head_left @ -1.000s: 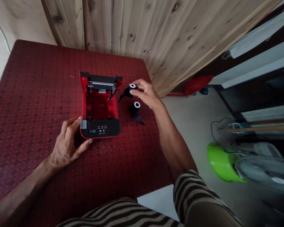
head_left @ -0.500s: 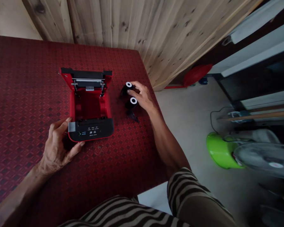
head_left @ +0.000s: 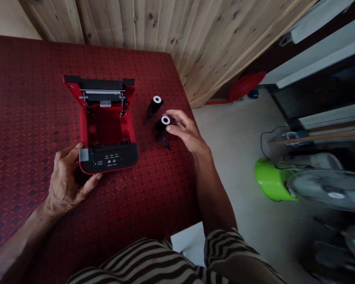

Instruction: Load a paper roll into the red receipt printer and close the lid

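Observation:
A small red and black label printer (head_left: pixel 109 157) stands on the table with its lid (head_left: pixel 103 88) raised, and its red inner bay shows bare. My left hand (head_left: pixel 65 179) grips its near left corner, thumb along the front and fingers at the side. To the right of the printer stand two black ribbon rolls with white core ends. The farther roll (head_left: pixel 156 105) is apart from any hand. Around the right side of the nearer roll (head_left: pixel 162 124) my right hand (head_left: pixel 187 131) is spread, thumb and fingers apart; whether the thumb touches it I cannot tell. A loose dark tail (head_left: pixel 163 141) trails from this roll.
The red patterned table (head_left: pixel 26 118) ends at a wood-plank wall (head_left: pixel 121 23) behind and at an edge on the right. Beyond that edge, on the floor, are a green bucket (head_left: pixel 269 179) and a fan (head_left: pixel 328 189). A white surface (head_left: pixel 192 240) shows near my lap.
My right hand has left the farther roll and come nearer to me, beside the closer roll. My left hand stays on the printer. The whole view has shifted slightly.

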{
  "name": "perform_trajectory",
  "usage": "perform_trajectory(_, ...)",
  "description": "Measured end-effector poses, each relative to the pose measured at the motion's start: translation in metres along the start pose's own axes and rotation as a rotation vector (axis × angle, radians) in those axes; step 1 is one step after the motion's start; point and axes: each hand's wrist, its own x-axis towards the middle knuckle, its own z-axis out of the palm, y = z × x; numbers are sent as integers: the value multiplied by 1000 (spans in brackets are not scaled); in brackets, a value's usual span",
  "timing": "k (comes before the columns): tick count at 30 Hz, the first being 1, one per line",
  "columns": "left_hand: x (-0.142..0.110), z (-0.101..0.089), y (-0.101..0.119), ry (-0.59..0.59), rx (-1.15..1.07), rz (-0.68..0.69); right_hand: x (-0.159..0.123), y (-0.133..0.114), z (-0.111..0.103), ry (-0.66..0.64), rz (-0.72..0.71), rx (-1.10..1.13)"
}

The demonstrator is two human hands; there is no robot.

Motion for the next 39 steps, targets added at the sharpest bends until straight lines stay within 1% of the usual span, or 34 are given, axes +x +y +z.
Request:
perform_trajectory(3, 1, 0, 2, 6, -5, 14, 3, 4, 6, -20, -43, -96)
perform_trajectory(7, 0, 2, 4, -2, -20, -8, 9, 11, 10, 10, -65, -87)
perform_trajectory(9, -1, 2, 2, 4, -25, -12, 5, 7, 10, 31, -56, -58)
perform_trajectory(10, -1, 2, 1, 4, -30, -9, 2, 0, 10, 39, -58, -32)
perform_trajectory(11, -1, 0, 0, -4, -41, -9, -3, -9, 10, 33, -68, -1)
perform_trajectory(13, 2, -5, 0, 8, -84, -28, -15, -36, 10, -23, -114, 72)
perform_trajectory(15, 7, -14, 9, 116, -110, -40, -26, -68, 13, -129, -161, 130)
perform_trajectory(16, 11, -20, 17, 179, -102, -50, -31, -84, 17, -189, -162, 140)
perform_trajectory(17, 16, -25, 28, 255, -62, -23, -33, -99, 22, -239, -161, 115)
perform_trajectory(18, 22, -30, 40, 244, -3, -13, -35, -112, 28, -270, -183, 74)
perform_trajectory(19, 28, -35, 53, 169, 52, 2, -34, -123, 35, -290, -214, 22)
perform_trajectory(20, 35, -37, 66, 146, 82, 47, -32, -131, 43, -301, -254, -33)
perform_trajectory(21, 41, -38, 76, 123, 93, 59, -28, -137, 52, -308, -296, -81)
perform_trajectory(22, 46, -38, 84, 101, 87, 36, -22, -140, 61, -318, -329, -120)
perform_trajectory(24, 54, -35, 91, 115, 89, -68, -10, -142, 77, -345, -362, -168)
perform_trajectory(26, 55, -31, 89, 130, 58, -162, 4, -141, 89, -361, -382, -208)
perform_trajectory(28, 52, -30, 84, 140, 6, -214, 16, -138, 97, -374, -396, -258)
perform_trajectory(30, 48, -31, 78, 139, -32, -224, 25, -136, 102, -389, -402, -329)
perform_trajectory(32, 46, -31, 74, 113, -37, -192, 28, -134, 108, -397, -407, -417)
perform_trajectory(35, 45, -30, 70, 73, -29, -134, 27, -135, 117, -395, -401, -595)
perform_trajectory(39, 48, -28, 68, 39, -48, -134, 24, -141, 125, -415, -353, -813)
